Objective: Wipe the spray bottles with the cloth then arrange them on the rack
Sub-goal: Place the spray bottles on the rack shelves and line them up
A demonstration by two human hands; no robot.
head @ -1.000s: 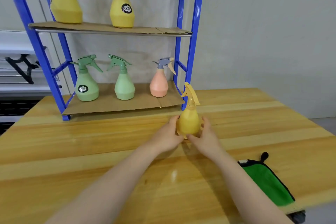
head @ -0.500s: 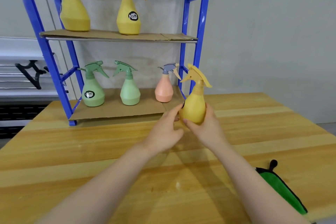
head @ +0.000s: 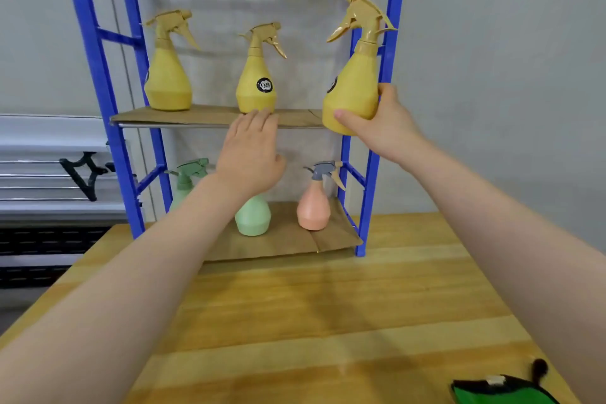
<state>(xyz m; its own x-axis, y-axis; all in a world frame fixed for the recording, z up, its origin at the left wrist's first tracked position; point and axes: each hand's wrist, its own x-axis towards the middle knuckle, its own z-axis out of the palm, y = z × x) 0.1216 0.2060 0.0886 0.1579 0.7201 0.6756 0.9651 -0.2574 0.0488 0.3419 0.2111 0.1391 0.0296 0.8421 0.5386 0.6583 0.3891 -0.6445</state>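
A person's right hand (head: 382, 128) is gripping a yellow spray bottle (head: 352, 88) by its base, holding it upright in the air at the right end of the rack's (head: 98, 75) middle shelf (head: 203, 116). The bottle's nozzle is passing close to the blue post, and could be clipping it and tipping the bottle out of the grip. The left hand (head: 251, 151), fingers straight and holding nothing, is reaching toward the shelf edge just below a standing yellow bottle (head: 257, 75), risking a knock. The green cloth (head: 501, 392) is lying on the table (head: 328, 321).
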